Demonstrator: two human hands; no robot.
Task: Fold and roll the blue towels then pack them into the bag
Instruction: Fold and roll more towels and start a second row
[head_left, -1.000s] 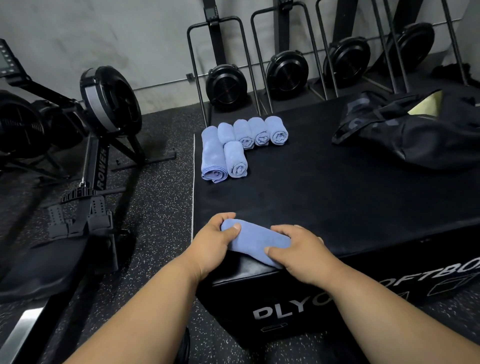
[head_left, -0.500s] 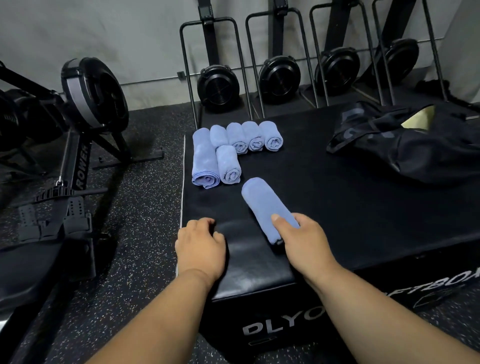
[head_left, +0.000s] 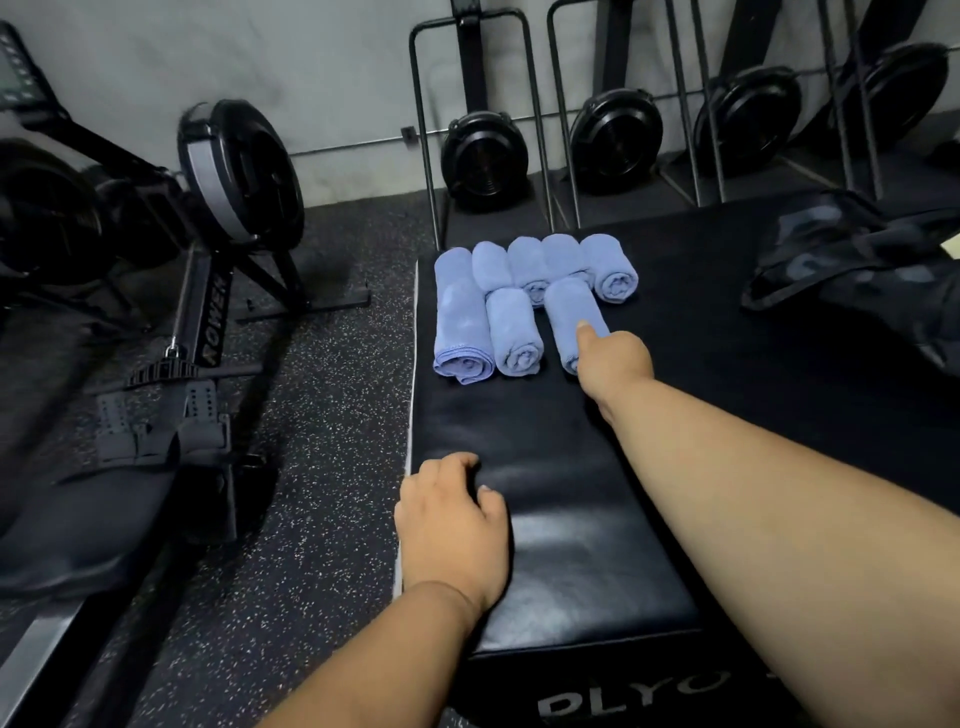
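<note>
Right hand (head_left: 615, 361) grips rolled towel (head_left: 571, 317), fingers hidden; bag (head_left: 852, 270) cropped.

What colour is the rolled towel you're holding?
Light blue; the rolled towel under the right hand shows best in the head view.

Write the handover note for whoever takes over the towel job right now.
Right hand: grips the near end of the newest rolled towel, setting it beside the others.
Left hand: rests on the black box, holding nothing.
Rolled towels: seven in all, grouped at the box's far left corner.
Bag: on the box at far right; no towel visible in it.
Done: seven rolled. Left: release this one, pack all into the bag.
</note>
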